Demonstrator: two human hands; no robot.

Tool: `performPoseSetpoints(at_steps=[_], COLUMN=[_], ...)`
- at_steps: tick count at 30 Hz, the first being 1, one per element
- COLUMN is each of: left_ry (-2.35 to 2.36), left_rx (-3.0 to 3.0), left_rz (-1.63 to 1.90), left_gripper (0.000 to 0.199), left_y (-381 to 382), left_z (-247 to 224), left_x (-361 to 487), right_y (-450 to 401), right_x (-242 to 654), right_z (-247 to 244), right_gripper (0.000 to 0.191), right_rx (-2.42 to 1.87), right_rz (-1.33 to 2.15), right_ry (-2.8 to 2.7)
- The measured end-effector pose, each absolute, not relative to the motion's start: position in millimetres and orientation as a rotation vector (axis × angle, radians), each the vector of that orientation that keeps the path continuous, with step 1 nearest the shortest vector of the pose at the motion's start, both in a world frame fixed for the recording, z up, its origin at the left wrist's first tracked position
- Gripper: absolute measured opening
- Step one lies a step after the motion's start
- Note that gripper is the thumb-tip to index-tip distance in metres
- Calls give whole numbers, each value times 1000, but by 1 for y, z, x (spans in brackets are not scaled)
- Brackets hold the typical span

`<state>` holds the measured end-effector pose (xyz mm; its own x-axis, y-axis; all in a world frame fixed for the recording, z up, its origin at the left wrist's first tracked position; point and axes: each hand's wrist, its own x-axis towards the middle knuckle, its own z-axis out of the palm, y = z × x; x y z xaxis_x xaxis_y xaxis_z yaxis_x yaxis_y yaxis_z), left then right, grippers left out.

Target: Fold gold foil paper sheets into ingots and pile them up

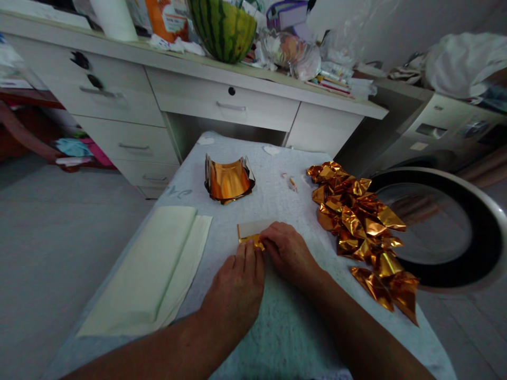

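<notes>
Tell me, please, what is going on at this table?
A person's left hand rests its fingers on a small rectangular gold-and-white sheet, and the right hand touches its right end. On the pale cloth-covered table, a curved stack of gold foil sheets stands beyond, a heap of folded gold foil pieces lies right, and folded cream paper lies left.

- On the front bench [277, 330], midway: a foil sheet [251, 229]
- Left: a paper stack [146, 264]
- Behind the sheet: a foil stack [229, 179]
- Right: a foil pile [356, 221]
- Farther back: the rear bench [261, 108], a watermelon [224, 29] on top
- Right of that: a washing machine [420, 129]
</notes>
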<state>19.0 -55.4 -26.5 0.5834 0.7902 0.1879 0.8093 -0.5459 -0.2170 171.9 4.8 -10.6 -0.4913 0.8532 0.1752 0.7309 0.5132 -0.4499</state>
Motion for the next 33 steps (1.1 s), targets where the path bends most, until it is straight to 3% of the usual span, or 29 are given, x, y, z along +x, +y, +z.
performPoseSetpoints(at_steps=[5, 9, 14, 18, 25, 33], left_ry=[-1323, -1397, -1681, -1934, -2012, -2311], left_rx=[-2531, -2613, -2842, -2704, -2486, -2581], left_rz=[-104, -145, -356, -489, -379, -607], left_gripper=[50, 48, 28, 19, 27, 30], left_y=[-55, -51, -27, -5, 5, 8], left_z=[-27, -22, -4, 3, -6, -6], left_x=[19, 15, -2, -16, -23, -18], right_y=[4, 4, 3, 2, 1, 2], right_x=[172, 168, 166, 163, 161, 162], right_z=[-8, -9, -9, -6, -12, -13], right_gripper=[14, 16, 15, 16, 23, 25], right_rx=[-1432, -1348, -1331, -1389, -1376, -1361], right_rz=[259, 459, 582, 560, 448, 412], right_ry=[-2507, -2507, -2412, -2438, -2506, -2532])
